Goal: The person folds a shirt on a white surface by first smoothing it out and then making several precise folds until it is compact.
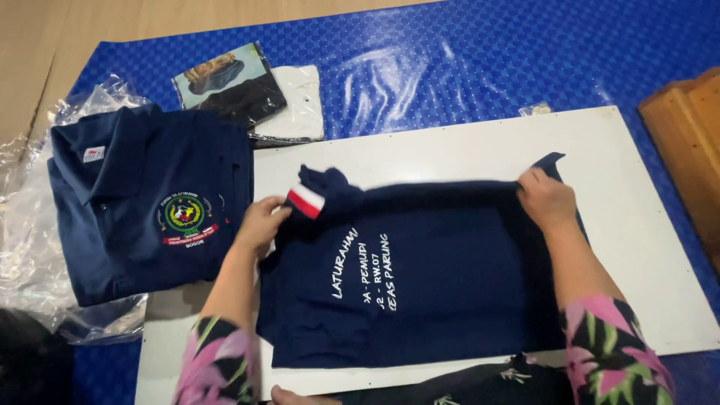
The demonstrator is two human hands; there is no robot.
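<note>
A navy shirt (427,285) with white lettering lies partly folded on a white board (465,150). My left hand (259,223) pinches the shirt's left edge beside a sleeve cuff with a red and white band (306,201). My right hand (546,199) grips the folded top edge on the right side. Both forearms wear pink and green floral sleeves.
A stack of folded navy shirts (150,202) with a round emblem lies on clear plastic bags (30,225) at the left. A bagged dark garment (229,82) and a white garment (300,101) lie on the blue mat (450,60). A wooden object (686,142) stands at the right.
</note>
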